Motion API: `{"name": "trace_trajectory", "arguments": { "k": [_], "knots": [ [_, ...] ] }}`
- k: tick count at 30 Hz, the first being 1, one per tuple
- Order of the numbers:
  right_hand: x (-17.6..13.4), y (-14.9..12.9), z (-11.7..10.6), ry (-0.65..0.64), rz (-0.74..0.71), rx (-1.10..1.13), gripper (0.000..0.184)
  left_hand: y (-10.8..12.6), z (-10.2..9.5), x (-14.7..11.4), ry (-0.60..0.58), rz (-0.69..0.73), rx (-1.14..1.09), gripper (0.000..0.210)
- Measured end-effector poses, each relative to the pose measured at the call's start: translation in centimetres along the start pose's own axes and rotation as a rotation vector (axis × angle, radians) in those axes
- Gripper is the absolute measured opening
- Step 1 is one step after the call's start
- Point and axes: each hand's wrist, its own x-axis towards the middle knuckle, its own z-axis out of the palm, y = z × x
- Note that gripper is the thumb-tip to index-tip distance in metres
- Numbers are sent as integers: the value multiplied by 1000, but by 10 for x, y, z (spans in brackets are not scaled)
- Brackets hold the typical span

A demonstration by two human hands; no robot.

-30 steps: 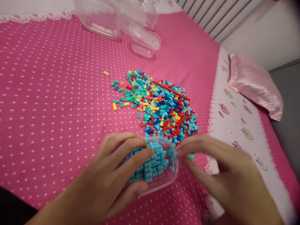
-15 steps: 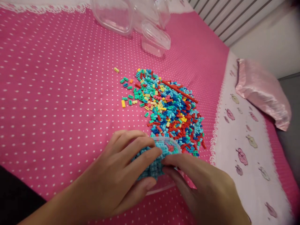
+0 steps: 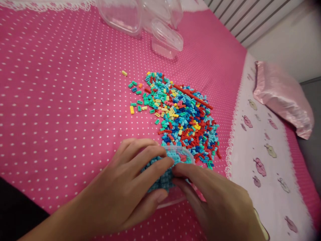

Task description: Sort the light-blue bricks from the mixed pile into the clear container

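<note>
A clear plastic tub (image 3: 182, 202) sits near me, holding a build of light-blue toy bricks (image 3: 163, 180) and some loose pieces. My left hand (image 3: 135, 180) curves over the build, its fingers and thumb gripping it from the left. On the other side, my right hand (image 3: 210, 190) has its thumb and index finger pinched together at the build's right edge. Whatever lies between those fingertips is hidden. Just beyond the tub spreads a heap of small toy bricks (image 3: 185, 113) in blue, red, green and yellow.
Long red bars (image 3: 193, 96) lie on the heap, and a few stray bricks (image 3: 132, 109) are to its left. Clear containers (image 3: 168, 40) stand at the back on the pink dotted cloth (image 3: 62, 100). A shiny pink pillow (image 3: 283, 93) is at the right.
The right fingertips have shifted very slightly at the build's edge. The left hand keeps its place, and the view has tilted a little.
</note>
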Motion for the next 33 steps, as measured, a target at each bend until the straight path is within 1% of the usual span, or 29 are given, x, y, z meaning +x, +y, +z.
{"name": "trace_trajectory", "arguments": {
  "k": [3,7,15,17,20,22,23,25,27,29,31,33],
  "knots": [
    [0,-2,2,1,9,17,22,0,0,-1,4,2,11,31],
    [1,0,0,-45,17,27,16,0,0,-3,8,2,0,32],
    [5,3,0,-93,9,8,14,0,-1,0,-14,-1,-16,31],
    [6,4,-4,-82,-25,2,15,0,-1,0,-18,8,-12,30],
    [4,11,-21,-22,-44,2,11,0,-2,-1,-12,17,6,28],
    [0,22,-36,31,11,-16,8,0,-3,-3,-27,4,9,28],
    [-2,30,-44,60,65,-41,6,-1,-3,-4,-40,-2,5,29],
    [-4,50,-55,132,198,-120,11,-1,-2,-6,-58,-17,-1,31],
    [-3,74,-59,118,323,-140,18,-3,0,-7,-32,-20,-8,33],
    [2,96,-54,43,402,-108,16,-4,2,-8,18,-20,-20,34],
    [10,115,-44,-43,463,-89,13,-6,6,-8,57,-22,-28,35],
    [19,128,-29,-75,482,-81,14,-7,8,-8,82,-27,-33,36]
  ]
}}
